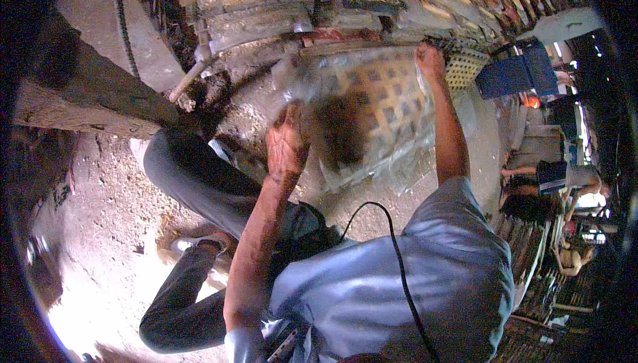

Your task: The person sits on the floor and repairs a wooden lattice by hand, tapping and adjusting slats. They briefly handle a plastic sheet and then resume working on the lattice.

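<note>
A woven lattice basket point(392, 89), yellowish with square gaps, lies in front of me under or inside a clear plastic sheet point(399, 157). A dark brown patch, blurred, shows through the plastic near its left part. My right hand point(430, 62) is closed at the far right upper edge of the plastic, beside the lattice. At the left edge of the plastic, my left hand point(287, 145) is closed with its back toward me; its fingertips are mostly hidden. The left part of the sheet is smeared by motion.
Stacked split wood pieces point(266, 4) rise along the far side. A thick wooden beam point(93, 90) juts in from the left. Another woven lattice piece point(465, 69) stands by the stack. People point(558, 177) are at the right, near blue panels point(518, 74). A black cable point(399, 263) crosses my shirt.
</note>
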Demonstrator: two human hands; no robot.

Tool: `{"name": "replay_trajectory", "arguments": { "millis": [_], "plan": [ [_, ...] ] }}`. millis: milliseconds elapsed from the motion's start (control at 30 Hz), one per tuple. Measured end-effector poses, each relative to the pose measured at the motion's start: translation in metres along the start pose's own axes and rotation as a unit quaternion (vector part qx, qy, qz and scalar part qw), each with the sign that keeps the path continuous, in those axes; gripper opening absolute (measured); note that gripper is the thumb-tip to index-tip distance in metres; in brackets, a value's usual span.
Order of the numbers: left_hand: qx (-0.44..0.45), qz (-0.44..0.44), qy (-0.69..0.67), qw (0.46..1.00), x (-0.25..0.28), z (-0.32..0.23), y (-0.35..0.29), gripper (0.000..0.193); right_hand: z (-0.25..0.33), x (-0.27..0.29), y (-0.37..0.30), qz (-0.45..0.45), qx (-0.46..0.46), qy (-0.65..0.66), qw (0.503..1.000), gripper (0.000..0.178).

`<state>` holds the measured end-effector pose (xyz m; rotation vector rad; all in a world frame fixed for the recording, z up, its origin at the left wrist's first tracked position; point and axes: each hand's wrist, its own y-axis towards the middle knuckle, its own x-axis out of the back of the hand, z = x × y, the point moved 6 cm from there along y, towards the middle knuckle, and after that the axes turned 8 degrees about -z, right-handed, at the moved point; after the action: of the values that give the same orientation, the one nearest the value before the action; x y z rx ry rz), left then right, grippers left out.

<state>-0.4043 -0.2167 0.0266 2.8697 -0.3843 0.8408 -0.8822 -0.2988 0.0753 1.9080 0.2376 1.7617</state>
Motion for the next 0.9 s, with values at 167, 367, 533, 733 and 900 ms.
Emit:
{"name": "replay_trajectory", "arguments": {
  "millis": [167, 367, 533, 733, 900],
  "plan": [
    [-0.263, -0.058, 0.163, 0.949, -0.032, -0.058, -0.042, 0.051, -0.1, 0.0, 0.056, -0.14, 0.082, -0.17, 0.972, 0.034],
    [-0.289, 0.09, 0.233, 0.924, -0.082, -0.027, -0.071, 0.051, 0.035, -0.021, 0.009, -0.025, 0.064, -0.074, 0.995, 0.048],
    [-0.303, 0.111, 0.221, 0.92, -0.078, -0.025, -0.07, 0.051, 0.087, 0.081, -0.123, 0.449, 0.007, -0.031, 0.893, 0.066],
    [-0.306, 0.145, 0.193, 0.921, -0.097, -0.031, -0.081, 0.038, 0.108, 0.108, -0.241, 0.322, 0.099, 0.014, 0.941, 0.059],
    [-0.278, 0.162, 0.181, 0.929, -0.1, -0.01, -0.071, 0.027, 0.155, 0.121, -0.191, 0.418, 0.03, 0.125, 0.899, 0.041]
  ]
}}
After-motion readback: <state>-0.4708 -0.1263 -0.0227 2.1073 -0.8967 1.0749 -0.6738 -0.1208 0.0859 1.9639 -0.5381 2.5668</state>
